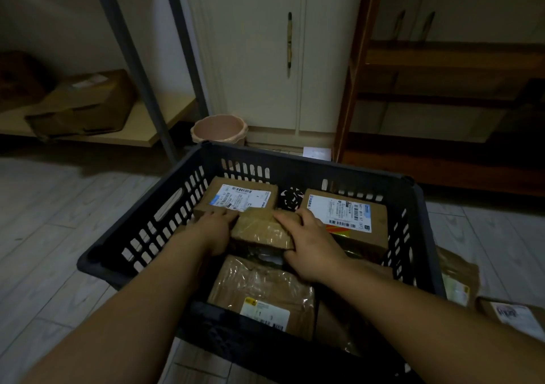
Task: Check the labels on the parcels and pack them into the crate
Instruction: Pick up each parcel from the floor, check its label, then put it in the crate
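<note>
A dark slotted plastic crate (141, 236) stands on the floor in front of me with several cardboard parcels inside. In its middle is a small taped brown parcel (259, 229), no label showing on top. My left hand (213, 230) grips its left side and my right hand (309, 243) grips its right side, fingers curled over the top edge. Behind it lie a labelled parcel (241, 196) at the back left and a larger labelled parcel (348, 215) at the back right. A plastic-wrapped labelled parcel (259, 292) lies at the near side.
Two more parcels (513, 316) lie on the floor right of the crate. A pink bucket (219, 128) stands behind it by a cream cabinet (265, 59). A shelf with cardboard boxes (85, 103) is at the left, a wooden frame (354, 74) at the right.
</note>
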The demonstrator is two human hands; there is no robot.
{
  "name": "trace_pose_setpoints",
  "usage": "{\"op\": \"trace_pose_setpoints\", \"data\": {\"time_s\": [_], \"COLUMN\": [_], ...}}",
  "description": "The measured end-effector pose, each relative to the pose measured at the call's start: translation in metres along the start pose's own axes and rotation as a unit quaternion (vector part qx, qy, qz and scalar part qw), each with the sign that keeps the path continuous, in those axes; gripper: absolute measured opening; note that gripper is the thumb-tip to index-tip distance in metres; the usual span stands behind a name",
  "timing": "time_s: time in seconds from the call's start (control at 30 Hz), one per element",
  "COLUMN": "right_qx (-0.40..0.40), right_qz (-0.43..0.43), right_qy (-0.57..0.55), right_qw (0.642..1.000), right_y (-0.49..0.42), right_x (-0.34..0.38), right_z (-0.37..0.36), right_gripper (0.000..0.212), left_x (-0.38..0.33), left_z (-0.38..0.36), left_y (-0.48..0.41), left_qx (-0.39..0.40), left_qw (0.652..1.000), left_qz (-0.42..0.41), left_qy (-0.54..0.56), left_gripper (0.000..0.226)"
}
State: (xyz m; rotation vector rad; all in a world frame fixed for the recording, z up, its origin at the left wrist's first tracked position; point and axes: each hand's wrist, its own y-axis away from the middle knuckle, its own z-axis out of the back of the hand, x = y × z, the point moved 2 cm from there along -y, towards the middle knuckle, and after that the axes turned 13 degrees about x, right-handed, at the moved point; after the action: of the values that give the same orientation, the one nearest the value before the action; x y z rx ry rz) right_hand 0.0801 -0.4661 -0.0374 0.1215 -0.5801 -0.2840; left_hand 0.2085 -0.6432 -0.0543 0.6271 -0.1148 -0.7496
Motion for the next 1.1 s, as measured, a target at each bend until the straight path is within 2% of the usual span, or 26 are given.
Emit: {"op": "trace_pose_setpoints", "data": {"time_s": [0.07,0.1,0.2,0.27,0.37,0.43,0.47,0.53,0.63,0.77,0.9,1.1], "right_qx": [-0.013,-0.016,-0.01,-0.006,-0.002,0.002,0.008,0.028,0.052,0.093,0.071,0.086], "right_qz": [0.007,0.01,0.019,0.03,0.036,0.035,0.034,0.03,0.035,0.025,0.018,-0.015], "right_qy": [0.003,0.011,0.033,0.036,0.009,0.003,0.011,0.03,0.057,0.065,0.061,0.131], "right_qw": [1.0,1.0,0.999,0.999,0.999,0.999,0.999,0.999,0.996,0.993,0.995,0.988], "right_y": [0.0,-0.002,-0.01,-0.019,-0.032,-0.033,-0.033,-0.032,-0.032,-0.032,-0.024,0.014], "right_x": [-0.002,-0.001,0.003,0.008,0.014,0.013,0.012,0.008,0.005,0.003,-0.012,-0.042], "right_z": [-0.002,-0.004,-0.01,-0.011,-0.011,-0.014,-0.016,-0.017,-0.011,-0.001,0.02,0.014], "right_gripper": [0.076,0.075,0.071,0.07,0.069,0.068,0.069,0.071,0.073,0.077,0.077,0.079], "left_x": [0.005,0.009,0.021,0.027,0.027,0.025,0.025,0.026,0.03,0.031,0.026,0.027], "left_z": [0.0,0.001,0.014,0.021,0.022,0.021,0.021,0.018,0.015,0.013,0.01,0.008], "left_y": [-0.008,-0.011,-0.015,-0.015,-0.01,-0.005,-0.005,-0.009,-0.013,-0.014,-0.016,-0.02], "left_qx": [0.055,0.059,-0.02,-0.043,-0.023,0.003,0.008,0.017,0.024,0.01,0.018,0.007], "left_qw": [0.998,0.998,0.999,0.985,0.922,0.888,0.887,0.912,0.949,0.961,0.959,0.986], "left_qz": [-0.013,-0.014,-0.005,-0.001,0.003,0.004,-0.002,-0.016,-0.021,-0.037,-0.07,-0.05], "left_qy": [0.005,0.006,0.038,0.167,0.387,0.459,0.462,0.41,0.315,0.275,0.274,0.157], "left_gripper": [0.068,0.064,0.049,0.046,0.041,0.044,0.043,0.045,0.067,0.068,0.078,0.082]}}
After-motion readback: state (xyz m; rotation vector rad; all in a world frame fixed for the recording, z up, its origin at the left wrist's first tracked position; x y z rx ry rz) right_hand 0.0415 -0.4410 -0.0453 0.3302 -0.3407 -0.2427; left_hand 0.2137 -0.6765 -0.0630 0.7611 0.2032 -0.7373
